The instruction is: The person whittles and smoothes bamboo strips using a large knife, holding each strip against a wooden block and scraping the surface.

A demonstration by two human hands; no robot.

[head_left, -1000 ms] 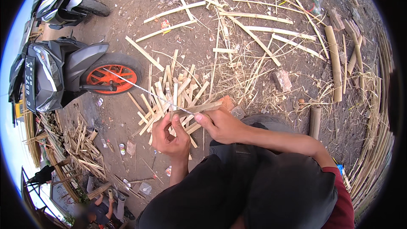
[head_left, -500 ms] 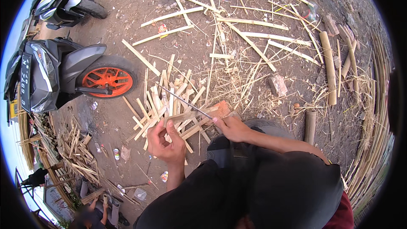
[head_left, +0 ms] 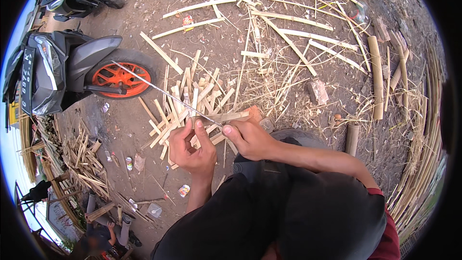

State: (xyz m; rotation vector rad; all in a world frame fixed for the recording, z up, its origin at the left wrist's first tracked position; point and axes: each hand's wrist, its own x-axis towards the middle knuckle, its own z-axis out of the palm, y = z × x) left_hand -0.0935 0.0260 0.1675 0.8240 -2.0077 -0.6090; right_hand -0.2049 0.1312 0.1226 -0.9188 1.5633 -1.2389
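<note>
My left hand [head_left: 192, 149] pinches the near end of a flat bamboo strip [head_left: 232, 116] between thumb and fingers. The strip points away to the right, its far end by an orange brick [head_left: 255, 112]. In my right hand [head_left: 252, 139] is a long, thin-bladed knife [head_left: 166, 93]; the fist hides its handle. The blade slants up and left across the strip, its tip reaching in front of the motorbike's orange wheel. I cannot tell whether the edge touches the strip. Below the blade lies a loose pile of split bamboo pieces [head_left: 211, 89].
Two motorbikes stand at the left, the nearer with an orange wheel [head_left: 120, 81]. Longer bamboo strips [head_left: 293, 19] and shavings [head_left: 284, 91] litter the ground ahead. A brick [head_left: 317, 92] and bamboo tubes [head_left: 375, 77] lie right. Another person [head_left: 98, 236] sits at lower left.
My right hand has moved left, close to my left hand, and the knife blade now reaches much farther left. My left hand still pinches the bamboo strip. The view has shifted slightly.
</note>
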